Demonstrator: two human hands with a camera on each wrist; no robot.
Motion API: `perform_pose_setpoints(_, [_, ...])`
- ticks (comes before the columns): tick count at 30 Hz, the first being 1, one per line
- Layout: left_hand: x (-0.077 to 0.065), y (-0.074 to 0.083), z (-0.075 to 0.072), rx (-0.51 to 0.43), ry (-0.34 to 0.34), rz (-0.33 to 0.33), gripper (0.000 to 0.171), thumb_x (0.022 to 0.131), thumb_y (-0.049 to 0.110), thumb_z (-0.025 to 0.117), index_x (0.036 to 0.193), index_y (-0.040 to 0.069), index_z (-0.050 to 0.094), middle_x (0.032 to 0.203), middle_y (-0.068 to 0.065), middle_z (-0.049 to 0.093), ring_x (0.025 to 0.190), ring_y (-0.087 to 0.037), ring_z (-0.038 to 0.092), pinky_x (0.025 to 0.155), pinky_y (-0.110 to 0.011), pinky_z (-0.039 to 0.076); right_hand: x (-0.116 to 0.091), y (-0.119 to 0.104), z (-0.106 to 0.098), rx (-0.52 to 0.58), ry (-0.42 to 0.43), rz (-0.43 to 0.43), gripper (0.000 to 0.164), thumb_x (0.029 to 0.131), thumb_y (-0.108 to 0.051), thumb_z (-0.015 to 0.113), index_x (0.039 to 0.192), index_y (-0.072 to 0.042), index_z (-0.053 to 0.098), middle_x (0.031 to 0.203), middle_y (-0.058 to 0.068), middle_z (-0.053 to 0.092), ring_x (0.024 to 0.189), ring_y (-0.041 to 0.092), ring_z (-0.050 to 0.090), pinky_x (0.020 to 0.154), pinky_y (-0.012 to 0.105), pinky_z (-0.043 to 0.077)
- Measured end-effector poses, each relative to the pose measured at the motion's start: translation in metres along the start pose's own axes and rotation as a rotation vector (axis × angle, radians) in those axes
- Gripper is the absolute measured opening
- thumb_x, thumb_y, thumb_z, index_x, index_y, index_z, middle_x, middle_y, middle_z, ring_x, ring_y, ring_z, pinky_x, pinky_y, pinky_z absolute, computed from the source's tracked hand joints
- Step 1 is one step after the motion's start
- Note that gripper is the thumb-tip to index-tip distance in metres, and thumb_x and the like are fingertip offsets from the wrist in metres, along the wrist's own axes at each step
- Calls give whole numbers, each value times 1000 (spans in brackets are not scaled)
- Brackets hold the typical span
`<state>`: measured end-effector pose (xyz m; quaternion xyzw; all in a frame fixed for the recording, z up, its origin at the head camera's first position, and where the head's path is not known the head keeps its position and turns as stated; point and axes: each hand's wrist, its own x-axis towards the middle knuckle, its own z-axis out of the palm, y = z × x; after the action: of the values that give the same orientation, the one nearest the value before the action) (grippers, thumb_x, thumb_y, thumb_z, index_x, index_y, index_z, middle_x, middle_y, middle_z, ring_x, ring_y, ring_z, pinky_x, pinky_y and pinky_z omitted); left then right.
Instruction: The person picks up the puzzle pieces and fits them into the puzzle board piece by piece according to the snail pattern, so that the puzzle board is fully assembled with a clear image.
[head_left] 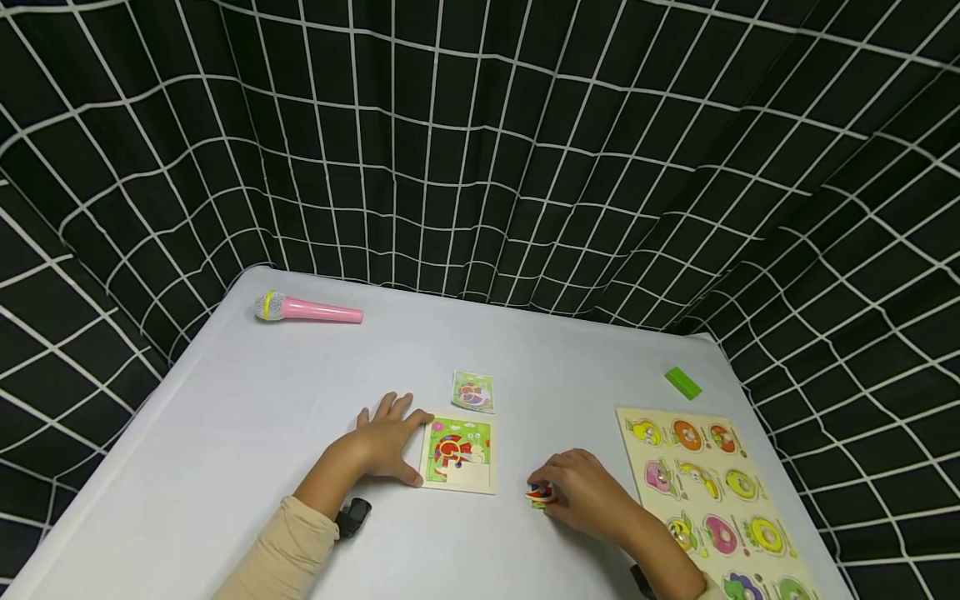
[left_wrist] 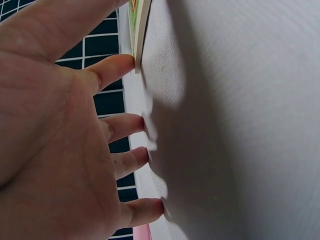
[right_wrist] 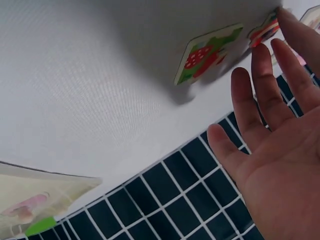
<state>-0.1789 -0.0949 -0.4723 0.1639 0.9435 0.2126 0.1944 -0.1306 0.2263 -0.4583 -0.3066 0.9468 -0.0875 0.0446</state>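
A square wooden puzzle board [head_left: 480,479] with a partly filled snail picture lies in front of me; its lower right shows bare wood. My left hand [head_left: 386,450] is spread at its left side, thumb and index fingertip against the frame, other fingertips on the table. To the right of the board, my right hand [head_left: 588,496] pinches a small red-and-blue puzzle piece [right_wrist: 265,32] between thumb and fingertips, close over the table. Beside it a second puzzle piece [right_wrist: 205,57], green with a red dotted shape, is partly hidden under the hand in the head view.
A small picture card [head_left: 473,392] lies just beyond the board. At the right is a large wooden fruit puzzle [head_left: 705,475], with a green block [head_left: 683,383] behind it. A pink toy microphone [head_left: 315,310] rests at the far left. Dark gridded curtains [head_left: 480,150] surround the table.
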Motion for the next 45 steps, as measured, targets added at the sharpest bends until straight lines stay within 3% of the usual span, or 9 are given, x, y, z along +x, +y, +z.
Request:
perform_pose_setpoints(11, [-2, -2, -1, 5, 4, -1, 88, 65, 38, 89, 140, 21, 48, 158, -19, 22, 146, -43, 12, 108, -73, 15, 11, -4, -2, -17, 36, -45, 29, 73, -16, 84, 99, -19, 73, 94, -11, 67, 93, 10, 57, 98, 45, 43])
perform_pose_setpoints(22, [-2, 2, 4, -5, -6, 1, 88, 65, 40, 88, 141, 22, 47, 158, -19, 21, 147, -43, 11, 108, -73, 15, 46, -37, 4, -39, 28, -142, 22, 78, -19, 81, 98, -18, 72, 97, -8, 68, 102, 15, 60, 105, 53, 39])
perform_pose_setpoints(30, [-1, 2, 6, 8, -8, 6, 88, 66, 43, 87, 141, 22, 46, 158, -19, 21, 147, -43, 11, 108, -73, 16, 65, -55, 15, -71, 45, -208, 15, 82, -22, 77, 97, -21, 74, 100, -9, 67, 104, 14, 59, 106, 51, 38])
perform_pose_setpoints(45, [-1, 1, 0, 29, -5, 7, 88, 66, 43, 87, 142, 23, 45, 159, -18, 21, 147, -42, 11, 109, -71, 17, 76, -62, 22, -95, 94, -213, 12, 83, -23, 76, 95, -24, 76, 99, -8, 68, 103, 14, 60, 106, 53, 38])
